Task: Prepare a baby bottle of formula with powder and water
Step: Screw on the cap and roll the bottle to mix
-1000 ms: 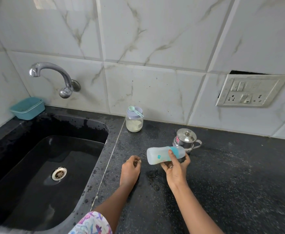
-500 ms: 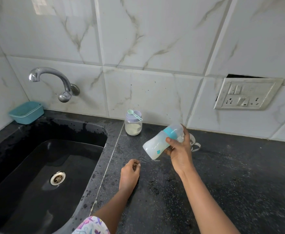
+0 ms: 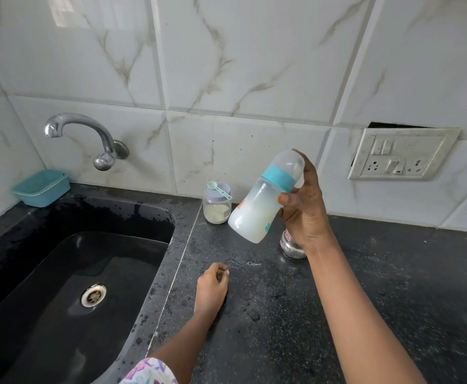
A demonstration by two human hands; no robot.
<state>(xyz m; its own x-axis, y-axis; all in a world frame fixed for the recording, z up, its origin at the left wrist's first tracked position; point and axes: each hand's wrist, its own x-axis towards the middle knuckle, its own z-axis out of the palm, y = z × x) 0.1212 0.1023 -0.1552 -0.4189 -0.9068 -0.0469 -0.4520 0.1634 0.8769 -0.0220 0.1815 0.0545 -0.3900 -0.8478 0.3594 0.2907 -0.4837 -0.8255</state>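
My right hand [image 3: 305,206] grips a capped baby bottle [image 3: 265,198] with a teal collar, lifted above the black counter [image 3: 393,286] and tilted, cap up and to the right. Milky white liquid fills its lower half. My left hand [image 3: 211,286] rests on the counter near the sink edge, fingers curled, holding nothing I can see. Behind the bottle stands a glass jar of powder [image 3: 216,207] with a lilac lid and a teal scoop [image 3: 218,187] lying on top. A small steel pot [image 3: 292,245] sits mostly hidden behind my right wrist.
A black sink [image 3: 69,286] with a metal drain fills the left, under a chrome tap [image 3: 88,137]. A teal tub [image 3: 41,187] sits at the sink's back left corner. A wall socket plate [image 3: 401,153] is at the right. A thin squiggle of thread [image 3: 243,264] lies on the counter.
My right hand has raised the bottle from near the counter and swung it from lying sideways to nearly upright, cap up. My left hand has stayed in place.
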